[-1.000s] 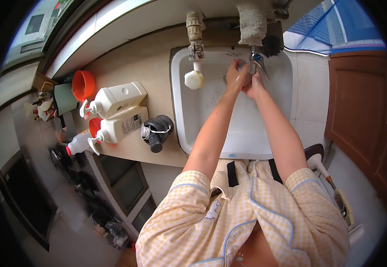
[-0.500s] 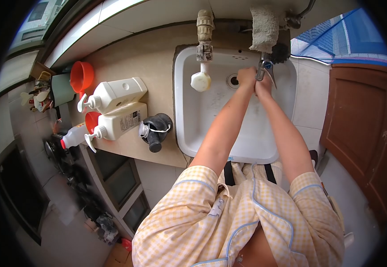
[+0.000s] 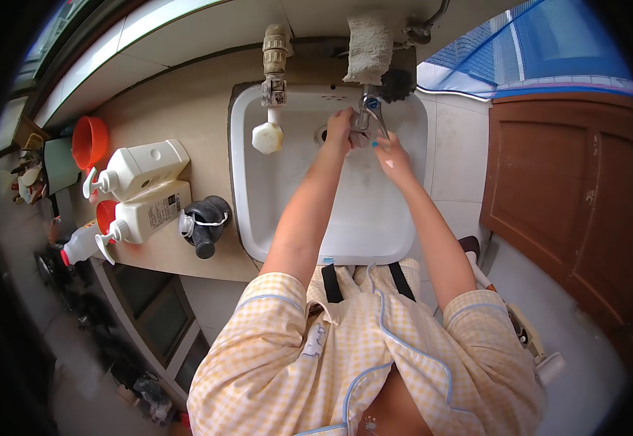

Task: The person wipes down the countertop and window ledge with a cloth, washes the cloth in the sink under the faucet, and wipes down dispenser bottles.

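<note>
My left hand (image 3: 339, 129) is under the faucet (image 3: 365, 116), over the white sink (image 3: 240, 174) and close to its drain (image 3: 322, 135). Its fingers are curled; something small and pale shows beside them below the spout, too unclear to name. To the right, my right hand (image 3: 394, 158) is at the lower end of the faucet's metal lever handle (image 3: 382, 122), fingers closed about its tip. A small white patch shows on the back of this hand.
Left of the sink, the counter (image 3: 207, 102) holds two white pump bottles (image 3: 145, 168), a black rubber object (image 3: 206, 224) and a red bowl (image 3: 89, 143). A capped pipe (image 3: 267, 138) juts over the sink. A brown door (image 3: 563, 196) stands at the right.
My hands, close together under the spout before, are now apart. The right has moved to the lever handle; the left stays under the faucet. The whole view has shifted left.
</note>
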`<state>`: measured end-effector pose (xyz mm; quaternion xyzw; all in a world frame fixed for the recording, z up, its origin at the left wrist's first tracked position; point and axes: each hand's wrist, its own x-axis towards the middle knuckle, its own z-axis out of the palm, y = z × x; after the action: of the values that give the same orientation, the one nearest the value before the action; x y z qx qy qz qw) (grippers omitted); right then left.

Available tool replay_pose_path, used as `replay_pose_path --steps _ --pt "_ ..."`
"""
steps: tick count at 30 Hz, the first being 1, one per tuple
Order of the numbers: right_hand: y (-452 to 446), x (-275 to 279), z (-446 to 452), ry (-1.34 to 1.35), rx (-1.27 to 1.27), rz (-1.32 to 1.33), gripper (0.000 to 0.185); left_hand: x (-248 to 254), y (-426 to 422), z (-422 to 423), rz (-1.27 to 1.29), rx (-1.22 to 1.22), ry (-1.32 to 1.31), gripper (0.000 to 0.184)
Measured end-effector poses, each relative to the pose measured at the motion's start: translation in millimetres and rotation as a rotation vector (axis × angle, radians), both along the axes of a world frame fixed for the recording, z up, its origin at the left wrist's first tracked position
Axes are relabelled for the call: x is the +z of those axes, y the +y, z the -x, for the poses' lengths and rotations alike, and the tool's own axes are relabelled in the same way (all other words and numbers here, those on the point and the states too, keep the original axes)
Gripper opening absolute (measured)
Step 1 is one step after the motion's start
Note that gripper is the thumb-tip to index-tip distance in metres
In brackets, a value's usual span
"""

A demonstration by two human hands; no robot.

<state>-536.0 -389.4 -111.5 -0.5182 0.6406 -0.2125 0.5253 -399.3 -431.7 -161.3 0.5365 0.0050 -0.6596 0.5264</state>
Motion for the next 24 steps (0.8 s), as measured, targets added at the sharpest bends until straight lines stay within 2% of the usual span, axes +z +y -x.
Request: replay_pose_path --steps 1,2,4,7,8,10,12,13,14,15,16,17,18,20,21,23,24 --pt "2.5 4.6 6.3 0.072 0.110 0.190 0.034 -6.7 2.3 -0.4 0.007 0.004 0.004 0.018" --pt "2.7 29.3 5.6 0.076 0.112 0.196 0.034 -12.3 6.0 -0.3 0.049 -0.045 0.028 0.017" --pt "-2.1 83.2 7.5 -0.203 0.106 0.248 0.028 -11.9 12.6 -0.4 0.098 -0.097 0.053 0.016" --pt "-3.7 122.9 -1.5 -0.209 0.119 0.329 0.024 4.3 35.5 -5.1 0.030 -0.007 0.016 0.016" --pt "-2.2 126.3 -6.0 -0.211 0.125 0.342 0.024 2.4 43.4 -9.6 0.030 0.044 0.088 0.015" --pt "-1.2 128.0 -17.4 -0.074 0.188 0.385 0.026 9.3 57.5 -18.7 0.049 0.105 0.152 0.014" --pt "5.0 126.8 -25.8 -0.121 0.213 0.384 0.029 29.0 73.8 -24.0 0.093 0.166 0.225 0.013" --pt "9.8 123.0 -28.2 -0.160 0.229 0.363 0.033 31.6 78.2 -24.9 0.112 0.173 0.216 0.013" --pt "13.5 115.0 -24.5 -0.245 0.197 0.358 0.044 27.3 82.7 -25.4 0.094 0.222 0.224 0.013" --pt "21.8 97.8 -21.3 -0.258 0.205 0.378 0.044 24.9 87.1 -25.9 0.079 0.269 0.230 0.013" --pt "31.2 73.9 -18.7 0.009 0.289 0.625 0.052 26.8 93.1 -24.3 0.118 0.252 0.187 0.015" --pt "39.0 59.4 -19.3 0.137 0.338 0.760 0.056 17.4 97.5 -19.8 0.178 0.253 0.222 0.017" --pt "46.9 44.9 -19.9 0.272 0.369 0.899 0.061 30.5 102.3 -12.4 0.172 0.255 0.240 0.018" --pt "60.2 34.8 -27.7 0.240 0.406 0.710 0.062 53.1 115.2 3.9 0.117 0.242 0.176 0.021" --pt "58.1 38.7 -28.8 0.221 0.413 0.739 0.062 61.3 122.9 7.8 0.067 0.230 0.094 0.023" --pt "44.5 45.6 -23.4 0.282 0.623 0.319 0.044 79.3 135.9 1.0 -0.024 0.062 -0.128 0.031" --pt "38.6 48.2 -19.6 0.270 0.627 0.341 0.044 87.1 142.8 -5.5 -0.008 0.073 -0.144 0.031"
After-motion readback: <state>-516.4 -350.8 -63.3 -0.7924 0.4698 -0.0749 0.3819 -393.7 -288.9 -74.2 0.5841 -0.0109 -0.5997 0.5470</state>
